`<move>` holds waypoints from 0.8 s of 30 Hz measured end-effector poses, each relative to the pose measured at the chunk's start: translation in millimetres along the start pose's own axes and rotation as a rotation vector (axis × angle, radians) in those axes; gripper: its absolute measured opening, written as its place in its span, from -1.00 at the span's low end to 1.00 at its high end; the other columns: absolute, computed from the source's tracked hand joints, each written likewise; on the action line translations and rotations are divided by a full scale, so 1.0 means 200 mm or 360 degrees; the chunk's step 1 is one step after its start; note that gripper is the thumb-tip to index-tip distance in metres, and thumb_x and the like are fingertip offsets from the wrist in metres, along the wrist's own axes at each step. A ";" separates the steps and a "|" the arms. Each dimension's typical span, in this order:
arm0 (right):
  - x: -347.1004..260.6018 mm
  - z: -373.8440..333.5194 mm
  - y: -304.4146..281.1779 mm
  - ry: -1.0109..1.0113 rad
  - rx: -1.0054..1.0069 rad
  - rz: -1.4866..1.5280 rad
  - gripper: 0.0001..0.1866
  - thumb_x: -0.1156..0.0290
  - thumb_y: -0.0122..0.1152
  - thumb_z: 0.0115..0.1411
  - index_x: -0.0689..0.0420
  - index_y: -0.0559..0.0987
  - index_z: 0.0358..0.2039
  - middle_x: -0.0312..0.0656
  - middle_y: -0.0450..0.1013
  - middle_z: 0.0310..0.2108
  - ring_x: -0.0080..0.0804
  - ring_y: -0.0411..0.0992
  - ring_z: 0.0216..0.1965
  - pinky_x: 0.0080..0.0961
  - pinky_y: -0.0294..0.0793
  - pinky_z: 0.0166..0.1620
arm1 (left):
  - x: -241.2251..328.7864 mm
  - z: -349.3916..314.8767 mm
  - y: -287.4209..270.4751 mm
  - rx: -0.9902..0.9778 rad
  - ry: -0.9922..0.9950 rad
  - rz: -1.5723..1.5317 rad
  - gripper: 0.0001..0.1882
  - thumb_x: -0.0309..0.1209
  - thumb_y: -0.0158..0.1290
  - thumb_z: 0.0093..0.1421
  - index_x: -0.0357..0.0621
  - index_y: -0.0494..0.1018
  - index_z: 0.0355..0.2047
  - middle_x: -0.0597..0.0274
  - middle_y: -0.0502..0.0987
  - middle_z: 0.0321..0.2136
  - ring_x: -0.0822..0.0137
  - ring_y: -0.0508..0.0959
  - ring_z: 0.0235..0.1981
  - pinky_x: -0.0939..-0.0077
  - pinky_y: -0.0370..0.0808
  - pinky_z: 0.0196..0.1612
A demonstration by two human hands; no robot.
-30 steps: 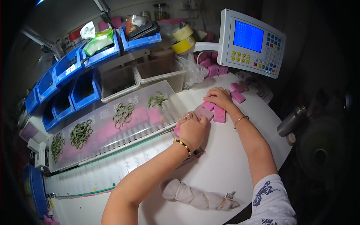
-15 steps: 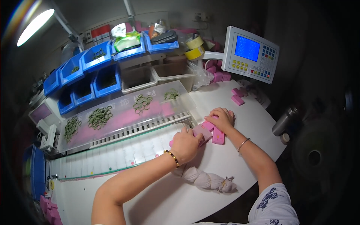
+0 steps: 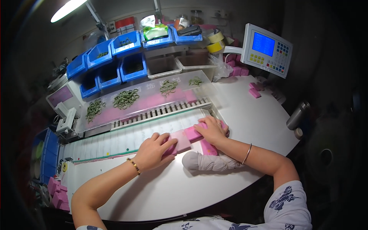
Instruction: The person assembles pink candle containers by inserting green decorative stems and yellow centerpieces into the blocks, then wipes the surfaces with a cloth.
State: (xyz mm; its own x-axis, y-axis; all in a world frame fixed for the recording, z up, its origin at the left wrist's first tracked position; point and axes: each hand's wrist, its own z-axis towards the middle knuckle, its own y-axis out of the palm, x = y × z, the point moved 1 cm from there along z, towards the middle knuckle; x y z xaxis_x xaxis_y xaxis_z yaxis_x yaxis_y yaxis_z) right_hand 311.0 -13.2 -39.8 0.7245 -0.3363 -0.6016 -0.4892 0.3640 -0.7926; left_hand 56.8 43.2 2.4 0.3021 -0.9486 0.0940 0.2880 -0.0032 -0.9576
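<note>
My left hand (image 3: 155, 150) is closed on a darker pink block (image 3: 170, 150), its fingers curled over the top. A paler pink flat block (image 3: 180, 141) lies against that one, between my two hands. My right hand (image 3: 212, 130) grips a bright pink block (image 3: 193, 133), whose near left corner touches or overlaps the pale one. Under the right wrist another pink block (image 3: 208, 147) points toward me. Just nearer lies a twisted grey cloth bundle (image 3: 212, 163) with a rounded left end; its right end is partly behind my right forearm. What the right palm covers is hidden.
Behind the white table (image 3: 249, 115) stand blue bins (image 3: 132, 69) and a clear sloped tray (image 3: 149, 96) with green rings. A glass-edged strip (image 3: 126, 140) runs leftward. A control panel (image 3: 268, 50) overhangs the back right; a metal flask (image 3: 298, 115) stands beyond the right edge.
The view has shifted, so the background sits farther right. Both hands have come leftward and nearer to me with the pink blocks, the left hand more. The cloth bundle's rounded left end now shows.
</note>
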 end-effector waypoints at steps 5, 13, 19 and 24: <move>-0.27 -0.16 0.07 -0.0107 -0.0556 0.0052 -0.24 -0.30 0.08 0.09 -0.16 0.41 0.23 -0.15 0.05 0.39 -0.18 -0.09 0.42 0.09 -0.28 0.34 | -0.07 -0.35 -0.13 -0.0072 -0.0132 0.0059 -0.40 -0.07 0.25 0.07 0.09 0.40 0.11 0.07 0.42 0.04 0.02 0.45 -0.09 0.17 0.49 -0.08; -0.64 -0.35 0.31 -0.0538 -0.1172 0.0337 -0.07 -0.30 0.04 0.17 0.17 0.24 0.33 0.14 -0.03 0.40 -0.07 -0.12 0.44 -0.11 -0.06 0.36 | -0.22 -0.80 -0.39 -0.0236 -0.0209 0.0364 -0.61 -0.08 0.19 0.11 -0.02 0.49 -0.16 0.08 0.47 -0.06 0.04 0.45 -0.12 0.13 0.39 -0.04; -0.65 -0.21 0.24 -0.0048 -0.1547 0.1560 -0.50 0.06 0.24 0.22 0.19 0.56 0.01 -0.21 0.49 -0.07 -0.50 0.41 -0.12 -0.52 0.43 -0.08 | -0.22 -0.72 -0.45 0.0064 -0.0385 0.0423 -0.82 -0.26 0.13 0.14 -0.09 0.51 -0.37 0.12 0.48 -0.23 0.06 0.46 -0.13 0.14 0.34 -0.04; -0.17 0.12 0.04 -0.0392 -0.0968 0.0901 -0.56 0.16 0.25 0.22 0.15 0.55 0.03 -0.16 0.47 0.01 -0.43 0.37 0.05 -0.43 0.40 0.04 | -0.11 -0.33 -0.28 0.0199 -0.0315 0.0045 -0.83 -0.32 0.06 0.23 -0.09 0.52 -0.22 0.14 0.49 -0.19 0.10 0.47 -0.09 0.19 0.36 0.00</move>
State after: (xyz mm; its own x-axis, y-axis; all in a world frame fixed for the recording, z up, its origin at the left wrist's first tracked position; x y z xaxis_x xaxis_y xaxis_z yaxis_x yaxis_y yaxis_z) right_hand 294.4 22.1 -22.7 0.3435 -0.0214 -0.9389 -0.9319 -0.1317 -0.3379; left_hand -25.5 44.6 36.8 0.4802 -0.8673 0.1311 0.3835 0.0732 -0.9206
